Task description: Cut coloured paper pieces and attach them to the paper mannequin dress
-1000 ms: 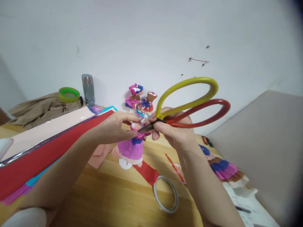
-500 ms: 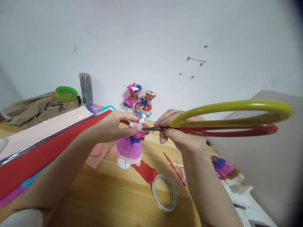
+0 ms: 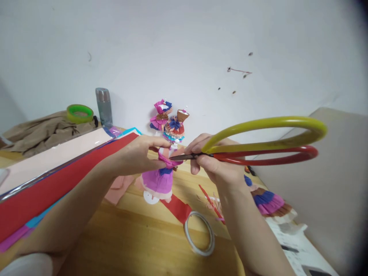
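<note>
Pinching the doll (image 3: 156,181), upright on the table (image 3: 138,237), by its pink top (image 3: 172,163) in the nearer left hand (image 3: 140,153), with finger and thumb a little apart, and gripping scissors (image 3: 194,156) in the curled right hand (image 3: 220,166), with thin blades pointing left, sideways, at that top.

No text, label, brand or number can be read, the faint marks on the paper (image 3: 296,237) being too blurred.

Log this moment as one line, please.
left hand: at pink-and-purple paper dress | right hand: holding yellow-and-red-handled metal scissors, blades at dress top | nearby: round grey tape roll
</note>
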`<action>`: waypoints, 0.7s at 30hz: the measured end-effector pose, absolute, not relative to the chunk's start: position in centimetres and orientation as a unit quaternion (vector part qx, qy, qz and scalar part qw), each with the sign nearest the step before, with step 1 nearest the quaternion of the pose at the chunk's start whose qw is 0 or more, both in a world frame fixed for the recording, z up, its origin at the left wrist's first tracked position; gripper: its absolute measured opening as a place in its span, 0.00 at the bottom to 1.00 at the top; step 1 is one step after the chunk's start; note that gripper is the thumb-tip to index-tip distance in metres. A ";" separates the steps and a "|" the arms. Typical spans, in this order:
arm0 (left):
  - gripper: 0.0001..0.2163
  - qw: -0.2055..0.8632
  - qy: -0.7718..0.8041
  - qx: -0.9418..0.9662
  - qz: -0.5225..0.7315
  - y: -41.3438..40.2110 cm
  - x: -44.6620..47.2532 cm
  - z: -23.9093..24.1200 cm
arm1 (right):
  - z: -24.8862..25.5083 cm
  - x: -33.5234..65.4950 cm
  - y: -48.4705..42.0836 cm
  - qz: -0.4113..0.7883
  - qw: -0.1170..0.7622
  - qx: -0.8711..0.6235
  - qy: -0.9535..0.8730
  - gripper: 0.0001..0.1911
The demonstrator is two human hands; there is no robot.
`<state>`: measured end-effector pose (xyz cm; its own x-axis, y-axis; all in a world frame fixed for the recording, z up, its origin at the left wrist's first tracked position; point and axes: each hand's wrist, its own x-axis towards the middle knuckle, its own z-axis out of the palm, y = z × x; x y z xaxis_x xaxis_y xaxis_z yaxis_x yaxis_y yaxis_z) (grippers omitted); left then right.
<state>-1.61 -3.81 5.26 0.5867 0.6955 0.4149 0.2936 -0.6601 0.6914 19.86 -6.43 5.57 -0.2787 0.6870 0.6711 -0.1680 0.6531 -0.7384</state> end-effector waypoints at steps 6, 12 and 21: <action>0.08 0.298 0.301 0.828 0.367 -3.7 -1.1 5.0 | 5.7 20.1 -7.0 0.372 0.574 -0.209 -0.699 0.08; 0.08 0.304 0.298 0.828 0.364 -3.6 -1.1 4.8 | 5.1 20.0 -7.0 0.398 0.577 -0.215 -0.680 0.07; 0.14 0.294 0.293 0.837 0.358 -3.3 -1.7 4.8 | 6.0 21.2 -6.9 0.318 0.665 -0.202 -0.645 0.11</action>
